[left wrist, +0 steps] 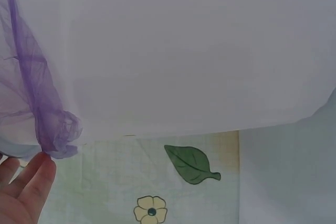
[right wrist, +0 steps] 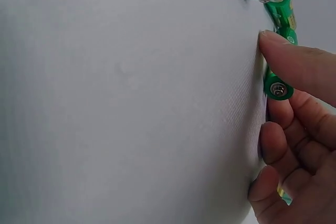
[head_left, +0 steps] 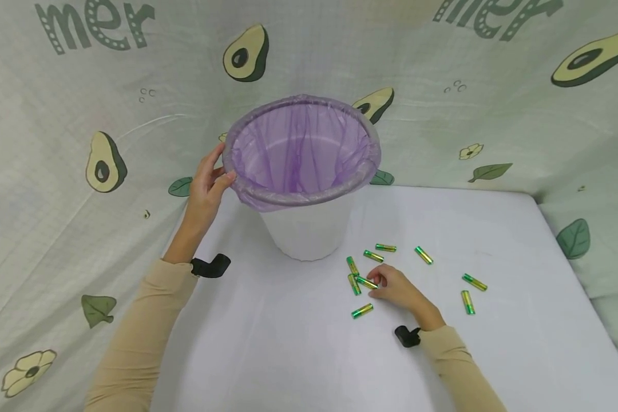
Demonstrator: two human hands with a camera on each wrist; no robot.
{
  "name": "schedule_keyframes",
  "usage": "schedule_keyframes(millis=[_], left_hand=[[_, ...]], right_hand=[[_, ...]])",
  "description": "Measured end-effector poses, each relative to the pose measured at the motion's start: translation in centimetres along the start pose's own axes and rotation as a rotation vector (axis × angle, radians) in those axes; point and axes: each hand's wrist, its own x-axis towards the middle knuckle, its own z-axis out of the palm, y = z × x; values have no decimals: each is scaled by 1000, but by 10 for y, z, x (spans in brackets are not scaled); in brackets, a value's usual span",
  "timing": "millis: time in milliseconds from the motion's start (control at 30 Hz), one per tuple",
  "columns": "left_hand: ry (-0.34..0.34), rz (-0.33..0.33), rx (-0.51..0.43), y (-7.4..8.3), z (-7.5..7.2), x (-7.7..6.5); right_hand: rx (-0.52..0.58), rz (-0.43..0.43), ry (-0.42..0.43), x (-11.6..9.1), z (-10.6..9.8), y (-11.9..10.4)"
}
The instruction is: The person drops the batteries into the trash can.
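A white bin (head_left: 309,229) lined with a purple plastic bag (head_left: 298,154) stands on the table. My left hand (head_left: 206,186) holds its rim at the left side, thumb toward the front. In the left wrist view the fingertips (left wrist: 46,163) touch the gathered bag edge. Several green and gold batteries lie right of the bin. My right hand (head_left: 396,289) is low over the table, with thumb and fingers curled about one end of a battery (head_left: 367,282). In the right wrist view that battery (right wrist: 278,88) sits between thumb and index finger. Two more batteries (head_left: 353,284) lie close beside it.
Other batteries lie around: one nearer me (head_left: 362,311), a pair near the bin (head_left: 373,256), and some farther right (head_left: 475,281). A white cloth covers the table (head_left: 288,355). Behind and left hangs a curtain (head_left: 175,74) printed with avocados. Black wrist mounts (head_left: 211,266) stick out from both wrists.
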Motion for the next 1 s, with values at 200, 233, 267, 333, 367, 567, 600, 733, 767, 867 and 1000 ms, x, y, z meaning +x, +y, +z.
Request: schedule_keyframes(millis=[200, 233, 267, 333, 367, 567, 600, 733, 767, 867, 1000], left_hand=[[-6, 3, 13, -1, 0, -2], [-8, 2, 12, -2, 0, -2], [-7, 3, 10, -2, 0, -2], [-8, 2, 14, -1, 0, -3], [-7, 2, 11, -1, -1, -3], [1, 8, 8, 1, 0, -2], [2, 8, 7, 1, 0, -1], [3, 8, 8, 1, 0, -1], [3, 8, 8, 1, 0, -1], [3, 3, 19, 1, 0, -1], [8, -1, 28, 0, 0, -2]], right_hand=[[-34, 15, 4, -1, 4, 1], [-42, 17, 5, -1, 4, 0], [-52, 17, 6, -1, 3, 0], [-63, 18, 14, 0, 3, 0], [-69, 19, 16, 0, 3, -1], [-82, 32, 30, 1, 2, -2], [-78, 36, 34, 1, 1, -2], [-62, 51, 55, -1, 1, -4], [-59, 43, 64, -1, 0, -5], [-42, -1, 89, -4, 0, -6], [-29, -14, 105, -5, -1, -5]])
